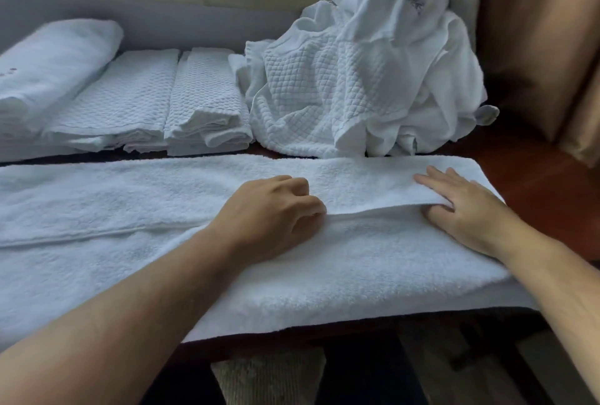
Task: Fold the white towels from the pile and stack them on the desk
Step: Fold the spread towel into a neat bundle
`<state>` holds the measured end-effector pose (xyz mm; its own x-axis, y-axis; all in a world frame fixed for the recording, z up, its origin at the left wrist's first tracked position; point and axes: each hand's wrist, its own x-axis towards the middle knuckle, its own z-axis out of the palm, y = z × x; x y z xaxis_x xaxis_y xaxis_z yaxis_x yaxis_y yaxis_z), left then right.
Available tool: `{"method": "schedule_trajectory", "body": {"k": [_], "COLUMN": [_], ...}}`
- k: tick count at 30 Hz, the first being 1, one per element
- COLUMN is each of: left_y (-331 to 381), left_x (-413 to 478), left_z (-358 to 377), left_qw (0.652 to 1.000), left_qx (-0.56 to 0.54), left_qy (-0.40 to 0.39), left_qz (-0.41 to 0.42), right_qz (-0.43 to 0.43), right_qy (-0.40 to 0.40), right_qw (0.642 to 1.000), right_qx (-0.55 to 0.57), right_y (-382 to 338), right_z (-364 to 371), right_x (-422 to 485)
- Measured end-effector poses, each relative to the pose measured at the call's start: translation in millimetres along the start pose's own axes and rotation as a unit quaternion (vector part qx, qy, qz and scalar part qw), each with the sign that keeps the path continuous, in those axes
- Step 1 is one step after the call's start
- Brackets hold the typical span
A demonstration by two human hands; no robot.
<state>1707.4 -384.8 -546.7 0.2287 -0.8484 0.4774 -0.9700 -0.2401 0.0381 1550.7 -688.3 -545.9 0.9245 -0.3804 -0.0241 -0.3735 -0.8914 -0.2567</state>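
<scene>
On the worktop (552, 196), your left hand (269, 209) pinches the bath towel's (324, 268) fold, right hand (461, 206) tucked under it, fingers straight; uneven pulling could skew it.

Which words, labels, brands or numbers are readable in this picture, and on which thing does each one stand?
None can be read.
Crumpled towel pile: a small grey embroidered mark near the top, too blurred to read.
Folded towel at far left: a few faint reddish marks, too small to read.

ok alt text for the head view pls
Two bare hands work a long white towel on a desk: left hand gripping its folded edge, right hand tucked under. Behind sit folded towels and an unfolded pile.
</scene>
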Motion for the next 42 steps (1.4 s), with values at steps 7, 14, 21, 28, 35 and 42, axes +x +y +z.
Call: {"method": "schedule_trajectory", "body": {"k": [7,14,21,28,35,42], "left_y": [11,24,61,84,104,111], "left_x": [1,1,-1,-9,-17,-19], "left_z": [6,10,7,14,23,21], "left_qw": [0.981,0.962,0.991,0.992,0.984,0.969], "left_qx": [0.006,-0.037,-0.103,-0.044,0.101,0.181], "left_qy": [-0.152,-0.223,-0.089,-0.113,-0.114,-0.136], "left_qz": [-0.124,-0.151,-0.011,0.037,0.090,0.103], "right_qz": [-0.101,-0.106,-0.239,-0.265,-0.228,-0.180], "right_qy": [-0.022,0.136,0.135,0.308,0.386,0.387], "right_qw": [0.994,0.985,0.955,0.899,0.854,0.847], "right_qx": [-0.026,-0.002,-0.114,-0.163,-0.263,-0.316], "right_y": [17,9,17,30,29,22], "right_z": [2,2,38,59,89,87], "right_x": [-22,-42,-101,-108,-116,-119]}}
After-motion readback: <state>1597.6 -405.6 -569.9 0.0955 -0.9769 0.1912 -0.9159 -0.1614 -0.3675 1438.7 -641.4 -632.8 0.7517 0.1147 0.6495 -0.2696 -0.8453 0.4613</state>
